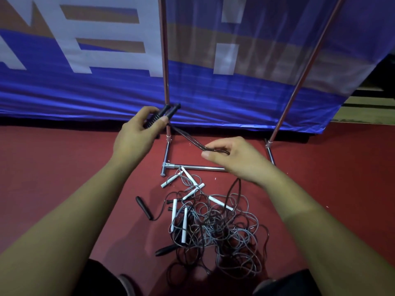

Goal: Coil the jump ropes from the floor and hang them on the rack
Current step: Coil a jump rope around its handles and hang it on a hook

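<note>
Black twin handles (168,112) of one jump rope sit side by side in the left hand (136,133), whose fingers curl round them just in front of the rack's (165,77) left upright. Their doubled black cord (188,138) sags rightward into the right hand (233,157), pinched between thumb and fingers. Nearer, on the red floor (64,167), the other jump ropes (213,218) lie tangled, grey and black, beside the rack's base bar.

A blue banner (64,92) beyond the fingertips of the left hand (136,131) and right hand (233,154) carries large white characters; one above the left fingers resembles a reversed E; one above the right fingers, a bar and a block; all cropped, no word readable.
</note>
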### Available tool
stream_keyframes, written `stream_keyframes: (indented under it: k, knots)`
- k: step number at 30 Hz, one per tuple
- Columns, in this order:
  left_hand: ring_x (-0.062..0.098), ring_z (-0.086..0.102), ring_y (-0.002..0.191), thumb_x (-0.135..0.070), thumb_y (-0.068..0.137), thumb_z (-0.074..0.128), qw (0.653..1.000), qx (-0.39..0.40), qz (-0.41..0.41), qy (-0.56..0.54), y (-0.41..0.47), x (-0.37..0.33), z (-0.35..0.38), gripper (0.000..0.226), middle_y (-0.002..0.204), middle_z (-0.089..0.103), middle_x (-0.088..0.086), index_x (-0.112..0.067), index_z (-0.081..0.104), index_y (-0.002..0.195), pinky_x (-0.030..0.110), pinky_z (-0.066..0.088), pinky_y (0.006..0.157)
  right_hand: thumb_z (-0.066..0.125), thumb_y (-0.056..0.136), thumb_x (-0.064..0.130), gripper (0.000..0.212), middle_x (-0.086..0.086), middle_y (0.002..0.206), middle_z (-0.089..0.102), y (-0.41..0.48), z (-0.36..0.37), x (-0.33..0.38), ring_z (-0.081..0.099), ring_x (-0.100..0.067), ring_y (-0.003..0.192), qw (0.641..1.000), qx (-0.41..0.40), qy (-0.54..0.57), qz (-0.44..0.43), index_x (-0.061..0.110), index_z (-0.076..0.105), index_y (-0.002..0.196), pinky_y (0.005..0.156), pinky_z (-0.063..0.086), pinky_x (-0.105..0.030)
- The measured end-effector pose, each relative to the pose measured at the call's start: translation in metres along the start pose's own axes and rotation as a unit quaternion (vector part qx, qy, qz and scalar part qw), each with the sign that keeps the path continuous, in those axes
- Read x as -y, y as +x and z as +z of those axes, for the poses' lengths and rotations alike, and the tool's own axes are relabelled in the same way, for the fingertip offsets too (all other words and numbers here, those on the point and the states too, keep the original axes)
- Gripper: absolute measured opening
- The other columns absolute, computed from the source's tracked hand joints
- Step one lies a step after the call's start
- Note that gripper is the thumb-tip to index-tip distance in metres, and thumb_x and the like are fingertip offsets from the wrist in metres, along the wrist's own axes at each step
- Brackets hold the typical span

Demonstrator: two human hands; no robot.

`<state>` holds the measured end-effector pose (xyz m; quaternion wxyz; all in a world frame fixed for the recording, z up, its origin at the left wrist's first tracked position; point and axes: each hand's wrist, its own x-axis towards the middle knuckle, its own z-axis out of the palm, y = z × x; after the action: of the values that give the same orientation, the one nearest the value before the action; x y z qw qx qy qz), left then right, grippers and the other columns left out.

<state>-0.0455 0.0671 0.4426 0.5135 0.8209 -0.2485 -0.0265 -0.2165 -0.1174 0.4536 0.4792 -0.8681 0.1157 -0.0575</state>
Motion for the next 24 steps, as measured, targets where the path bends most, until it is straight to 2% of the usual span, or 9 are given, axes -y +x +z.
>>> stream_keyframes:
  k: [2, 6, 8, 10, 14, 17, 20, 22, 24]
  knots:
    - [0.022, 0.064, 0.069, -0.062, 0.090, 0.055, 0.990, 0.018, 0.022, 0.140, -0.003, 0.002, 0.000, 0.026, 0.080, 0.069, -0.007, -0.046, 0.053, 0.111, 0.037, 0.049, 0.067, 0.070, 0.090, 0.032, 0.008, 0.000, 0.083, 0.073, -0.002, -0.002, -0.003, 0.062, -0.012, 0.073, 0.999, -0.005, -0.041, -0.003, 0.030, 0.073, 0.084, 0.072, 0.048, -0.029]
    - [0.032, 0.065, 0.087, -0.066, 0.092, 0.048, 0.956, 0.042, 0.043, 0.286, -0.009, 0.000, 0.013, 0.039, 0.091, 0.069, 0.002, -0.040, 0.050, 0.121, 0.036, 0.045, 0.070, 0.064, 0.095, 0.022, 0.019, 0.003, 0.060, 0.057, -0.006, -0.003, 0.002, 0.049, -0.011, 0.057, 0.996, 0.006, -0.092, 0.009, 0.012, 0.069, 0.080, 0.060, 0.043, -0.028]
    - [0.037, 0.065, 0.092, -0.064, 0.094, 0.047, 0.940, 0.042, 0.072, 0.329, -0.010, -0.002, 0.019, 0.043, 0.098, 0.070, 0.007, -0.035, 0.049, 0.126, 0.036, 0.042, 0.068, 0.061, 0.096, 0.021, 0.021, 0.000, 0.060, 0.054, -0.008, -0.004, 0.006, 0.045, -0.011, 0.056, 0.994, 0.011, -0.107, 0.007, 0.008, 0.069, 0.082, 0.056, 0.037, -0.028]
    - [0.038, 0.065, 0.092, -0.062, 0.094, 0.048, 0.927, 0.062, 0.106, 0.355, -0.011, -0.002, 0.026, 0.045, 0.101, 0.071, 0.008, -0.030, 0.048, 0.127, 0.035, 0.040, 0.065, 0.061, 0.096, 0.022, 0.019, 0.001, 0.059, 0.052, -0.009, -0.006, 0.009, 0.043, -0.011, 0.055, 0.995, 0.002, -0.100, 0.003, 0.012, 0.071, 0.082, 0.055, 0.035, -0.026]
    - [0.037, 0.065, 0.095, -0.059, 0.093, 0.054, 0.889, 0.135, 0.132, 0.418, -0.017, -0.007, 0.039, 0.045, 0.107, 0.070, 0.009, -0.029, 0.047, 0.127, 0.033, 0.038, 0.065, 0.064, 0.094, 0.022, 0.015, 0.008, 0.057, 0.057, -0.010, -0.013, 0.009, 0.050, -0.006, 0.050, 0.996, -0.052, -0.067, -0.001, 0.015, 0.073, 0.084, 0.055, 0.045, -0.027]
    - [0.032, 0.065, 0.098, -0.061, 0.092, 0.055, 0.866, 0.240, 0.148, 0.412, -0.026, -0.012, 0.048, 0.043, 0.102, 0.069, 0.002, -0.034, 0.049, 0.125, 0.032, 0.039, 0.067, 0.065, 0.094, 0.021, 0.013, 0.006, 0.057, 0.060, -0.010, -0.014, 0.008, 0.052, -0.002, 0.048, 0.996, -0.063, -0.055, -0.004, 0.015, 0.073, 0.086, 0.055, 0.048, -0.027]
    - [0.013, 0.065, 0.082, -0.068, 0.087, 0.056, 0.865, 0.354, 0.154, 0.321, -0.038, -0.017, 0.055, 0.043, 0.076, 0.062, -0.015, -0.043, 0.055, 0.123, 0.025, 0.040, 0.065, 0.067, 0.092, 0.022, 0.012, 0.005, 0.058, 0.063, -0.008, -0.018, 0.004, 0.055, 0.002, 0.053, 0.995, -0.090, -0.052, -0.011, 0.017, 0.074, 0.083, 0.059, 0.044, -0.017]
    - [0.000, 0.058, 0.067, -0.081, 0.076, 0.055, 0.865, 0.366, 0.165, 0.300, -0.041, -0.021, 0.057, 0.052, 0.065, 0.059, -0.019, -0.047, 0.058, 0.116, 0.022, 0.039, 0.060, 0.068, 0.092, 0.022, 0.013, 0.005, 0.058, 0.063, -0.006, -0.023, -0.002, 0.055, 0.001, 0.055, 0.994, -0.105, -0.034, -0.003, 0.016, 0.074, 0.082, 0.059, 0.043, -0.015]
    - [-0.002, 0.053, 0.059, -0.088, 0.071, 0.051, 0.865, 0.343, 0.198, 0.309, -0.042, -0.021, 0.058, 0.053, 0.059, 0.056, -0.017, -0.049, 0.059, 0.105, 0.024, 0.038, 0.057, 0.068, 0.091, 0.020, 0.013, 0.005, 0.058, 0.063, -0.004, -0.027, -0.009, 0.051, 0.000, 0.051, 0.993, -0.117, -0.013, 0.008, 0.013, 0.074, 0.082, 0.053, 0.038, -0.013]
